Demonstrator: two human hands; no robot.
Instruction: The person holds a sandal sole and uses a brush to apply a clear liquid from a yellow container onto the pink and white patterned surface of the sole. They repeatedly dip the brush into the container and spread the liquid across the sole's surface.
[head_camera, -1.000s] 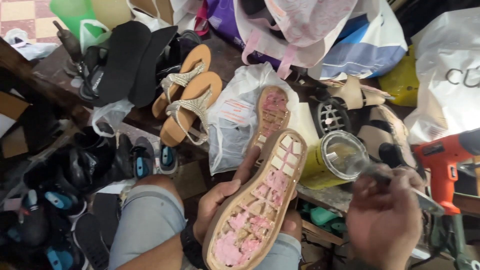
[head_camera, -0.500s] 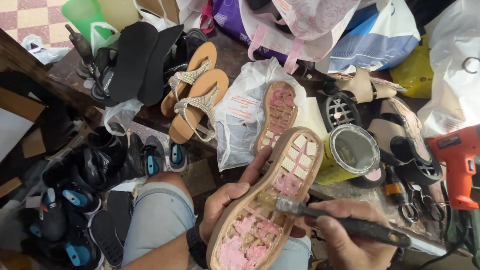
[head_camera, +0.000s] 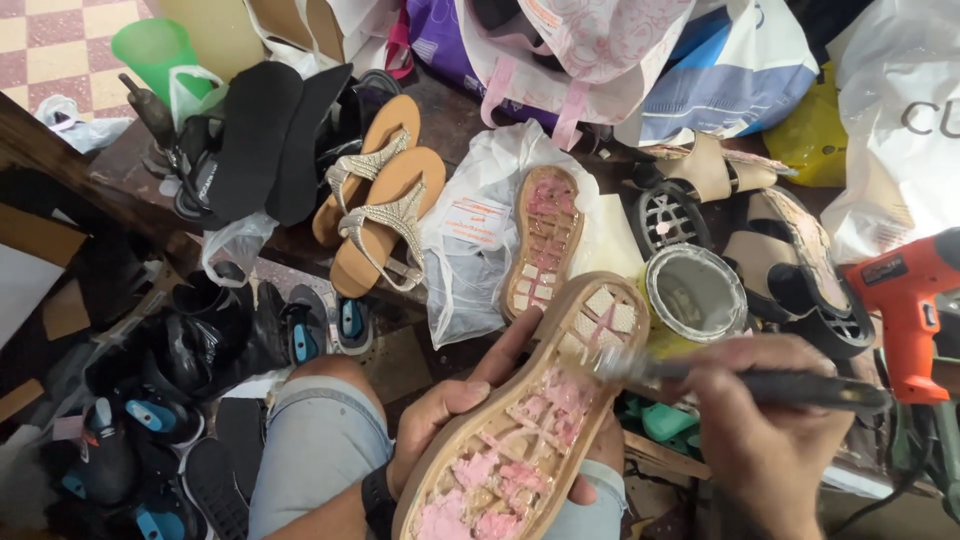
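Above a cluttered repair bench (head_camera: 450, 110), the left hand (head_camera: 455, 405) cups the upturned shoe sole (head_camera: 530, 420) at lower centre, exposing its grid, while the right hand (head_camera: 770, 430) pinches a brush (head_camera: 760, 382) against it.

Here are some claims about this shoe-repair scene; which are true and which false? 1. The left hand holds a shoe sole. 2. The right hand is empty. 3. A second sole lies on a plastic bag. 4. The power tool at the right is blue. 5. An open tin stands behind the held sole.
1. True: the left hand grips the shoe sole, underside up.
2. False: the right hand holds a dark-handled brush against the sole.
3. True: the second sole lies on a clear plastic bag.
4. False: the power tool is orange.
5. True: the open tin stands there.
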